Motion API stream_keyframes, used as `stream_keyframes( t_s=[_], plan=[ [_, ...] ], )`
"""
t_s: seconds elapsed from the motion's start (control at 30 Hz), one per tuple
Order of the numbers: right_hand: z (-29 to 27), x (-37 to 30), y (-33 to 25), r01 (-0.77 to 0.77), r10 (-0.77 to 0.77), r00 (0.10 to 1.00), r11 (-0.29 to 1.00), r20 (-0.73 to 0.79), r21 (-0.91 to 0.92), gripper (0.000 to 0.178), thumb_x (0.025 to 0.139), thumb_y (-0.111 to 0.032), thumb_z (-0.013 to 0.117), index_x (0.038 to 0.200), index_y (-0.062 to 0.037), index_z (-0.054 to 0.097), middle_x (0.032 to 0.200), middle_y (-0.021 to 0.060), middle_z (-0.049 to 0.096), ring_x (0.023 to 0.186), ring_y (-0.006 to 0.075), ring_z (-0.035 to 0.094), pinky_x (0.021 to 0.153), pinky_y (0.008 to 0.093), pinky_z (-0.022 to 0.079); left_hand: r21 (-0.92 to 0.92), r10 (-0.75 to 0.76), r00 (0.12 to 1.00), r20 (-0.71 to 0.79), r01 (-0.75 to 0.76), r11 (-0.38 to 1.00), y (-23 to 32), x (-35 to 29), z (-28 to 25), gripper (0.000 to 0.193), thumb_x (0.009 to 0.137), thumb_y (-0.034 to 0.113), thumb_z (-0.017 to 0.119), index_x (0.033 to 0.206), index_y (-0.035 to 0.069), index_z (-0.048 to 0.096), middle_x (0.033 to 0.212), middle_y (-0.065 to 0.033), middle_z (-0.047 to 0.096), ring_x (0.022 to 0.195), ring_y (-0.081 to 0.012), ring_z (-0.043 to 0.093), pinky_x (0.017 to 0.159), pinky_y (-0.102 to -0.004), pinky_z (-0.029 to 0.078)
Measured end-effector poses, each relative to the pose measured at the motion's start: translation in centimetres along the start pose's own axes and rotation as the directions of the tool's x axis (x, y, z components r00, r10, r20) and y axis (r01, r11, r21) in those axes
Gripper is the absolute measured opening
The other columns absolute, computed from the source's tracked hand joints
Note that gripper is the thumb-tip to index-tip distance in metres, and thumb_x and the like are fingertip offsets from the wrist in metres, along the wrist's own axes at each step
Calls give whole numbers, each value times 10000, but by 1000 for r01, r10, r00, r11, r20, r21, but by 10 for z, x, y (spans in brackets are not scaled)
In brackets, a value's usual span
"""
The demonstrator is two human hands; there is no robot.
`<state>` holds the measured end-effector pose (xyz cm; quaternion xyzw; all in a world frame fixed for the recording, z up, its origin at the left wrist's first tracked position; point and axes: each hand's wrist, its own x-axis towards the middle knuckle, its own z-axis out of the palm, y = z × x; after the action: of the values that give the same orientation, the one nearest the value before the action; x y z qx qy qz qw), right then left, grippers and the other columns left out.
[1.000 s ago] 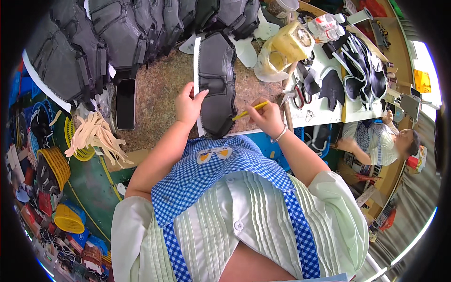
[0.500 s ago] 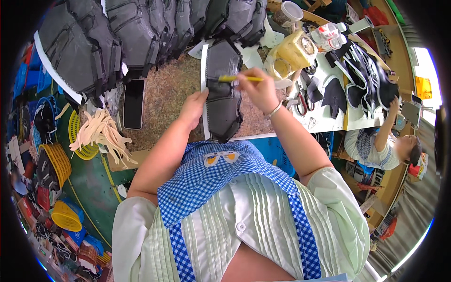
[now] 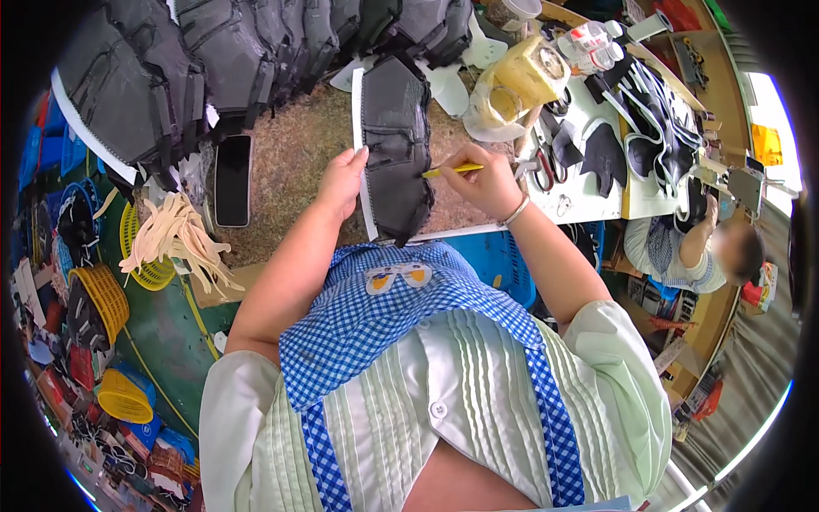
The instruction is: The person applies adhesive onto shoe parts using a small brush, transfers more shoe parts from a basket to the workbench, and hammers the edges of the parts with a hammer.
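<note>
A black padded piece [image 3: 397, 149] with a white strip [image 3: 359, 145] along its left edge lies on the mottled brown board [image 3: 294, 154] in front of me. The fingers of my left hand [image 3: 343, 183] are closed on that white edge, about halfway down. My right hand [image 3: 482, 181] pinches a thin yellow stick [image 3: 450, 171], held like a pen; it may be a brush, but its tip is too small to make out. The stick's tip meets the piece's right edge, below the middle seam. Behind it stands a yellow, crusted pot [image 3: 520, 81].
Similar black pieces [image 3: 230, 60] are heaped along the far side. A phone [image 3: 233, 181] and beige strips [image 3: 179, 243] lie to the left. Scissors [image 3: 543, 171], bottles [image 3: 593, 47] and black cut parts [image 3: 604, 162] are at right, where another person [image 3: 691, 247] works.
My right hand has moved nearer and slightly right, taking the yellow stick from the piece's middle to its right edge. My left hand stays on the white edge. The view has shifted slightly.
</note>
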<state>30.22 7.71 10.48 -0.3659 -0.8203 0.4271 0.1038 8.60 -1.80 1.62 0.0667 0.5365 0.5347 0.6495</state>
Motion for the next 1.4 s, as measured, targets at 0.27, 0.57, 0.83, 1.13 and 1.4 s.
stream_keyframes(
  t_s=[0.27, 0.57, 0.83, 1.13, 1.4],
  plan=[
    [12, -41, 9, 234, -202, 957, 961, -207, 146, 133, 772, -90, 705, 773, -10, 600, 716, 92, 666, 621, 179, 668, 602, 281, 538, 70, 47, 998, -39, -44, 997, -2, 0, 1, 283, 991, 223, 450, 1103, -10, 567, 990, -95, 641, 877, -165, 609, 788, -305, 487],
    [26, -7, 28, -15, 117, 946, 948, -303, 319, 153, 821, -121, 695, 846, 6, 614, 750, 94, 674, 654, 135, 654, 616, 254, 518, 60, -18, 999, -47, 21, 998, 17, -5, 17, 369, 940, 302, 558, 1101, -29, 580, 1031, -119, 644, 913, -180, 616, 803, -316, 489],
    [-13, 15, -6, -64, -4, 906, 987, -424, -146, 197, 841, -256, 646, 961, -107, 601, 690, 114, 624, 618, 299, 619, 577, 365, 478, 131, -59, 982, 178, 36, 991, 15, -46, 11, 283, 739, 80, 673, 999, -23, 628, 888, -77, 640, 795, -171, 604, 737, -297, 486],
    [20, 27, 15, 146, 52, 958, 755, 281, -639, 379, 806, -271, 573, 1185, -267, 579, 756, 127, 661, 697, 311, 647, 644, 432, 495, 246, 631, 747, 210, -665, 705, 97, -176, -34, 337, 817, 4, 610, 1152, -10, 578, 1056, -94, 634, 999, -149, 582, 860, -304, 470],
    [27, 18, -8, 35, -43, 999, 808, 0, -588, 233, 819, -273, 582, 1018, -160, 628, 733, 149, 652, 664, 325, 639, 617, 442, 495, 352, 934, 306, -182, -867, 352, 289, -215, -67, 481, 791, -20, 604, 1247, -28, 449, 1162, -124, 578, 1043, -210, 576, 914, -340, 446]
  ],
)
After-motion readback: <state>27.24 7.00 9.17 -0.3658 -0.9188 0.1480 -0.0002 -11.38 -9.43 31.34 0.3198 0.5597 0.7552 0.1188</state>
